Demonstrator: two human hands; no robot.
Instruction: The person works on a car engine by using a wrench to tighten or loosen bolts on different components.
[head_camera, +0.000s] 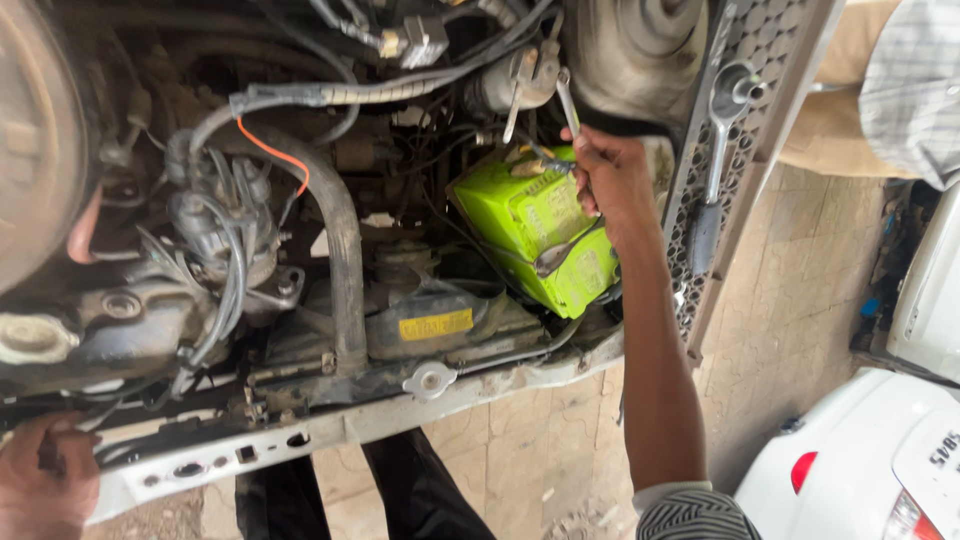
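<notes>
My right hand (610, 175) gripped a spanner (566, 100) over the green battery (535, 225), best kept square on the terminal, while my left hand (45, 480) clasped the front panel (330, 428).

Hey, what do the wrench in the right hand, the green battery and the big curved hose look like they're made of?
Wrench in the right hand: bright, shiny silver, likely polished steel.
Battery: glossy lime-green casing, probably moulded plastic.
Hose: matt, dusty grey-black and smoothly bent, looks like rubber.
</notes>
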